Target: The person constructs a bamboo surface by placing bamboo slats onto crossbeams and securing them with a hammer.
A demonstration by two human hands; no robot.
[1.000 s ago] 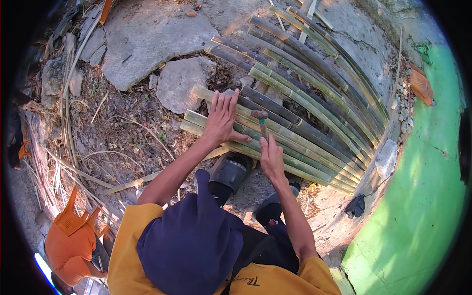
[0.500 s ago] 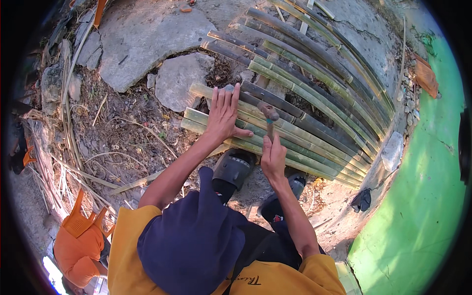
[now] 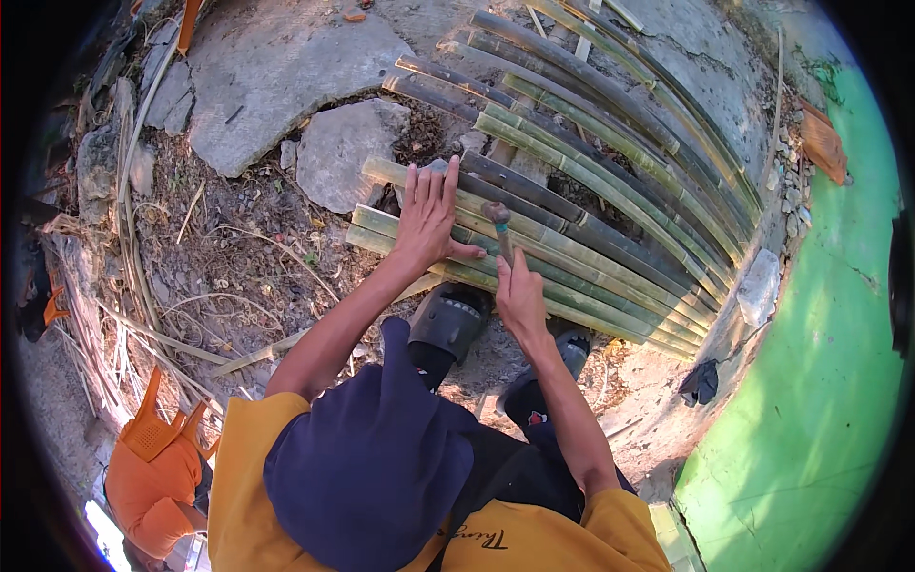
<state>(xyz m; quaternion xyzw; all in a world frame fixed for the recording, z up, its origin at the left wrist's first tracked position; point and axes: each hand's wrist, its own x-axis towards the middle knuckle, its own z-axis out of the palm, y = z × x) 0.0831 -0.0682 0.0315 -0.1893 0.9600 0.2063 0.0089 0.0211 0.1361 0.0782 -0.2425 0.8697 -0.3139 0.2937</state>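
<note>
Left hand (image 3: 426, 224) palm down on the bamboo strips (image 3: 562, 243), fingers extended, thumb splayed; can't tell how hard it presses. Small grey thing at its fingertips, unclear what. Right hand (image 3: 519, 296), at 3 o'clock from frame centre, is closed around the hammer (image 3: 502, 231); head points to 12, over the strips.

Strips run 10 to 4 o'clock under both; darker strips (image 3: 524, 186) lie just beyond, toward 1. My read: each is light for its length, stiff but springy, slick on the skin side, prone to split along the grain, sharp-edged. Lift at mid-length, palm on skin, off the edges. Hammer likely head-heavy: grip low on the handle.

Further out: broken concrete slab (image 3: 348, 157) at 10, green paved area (image 3: 810, 381) between 3 and 4.
</note>
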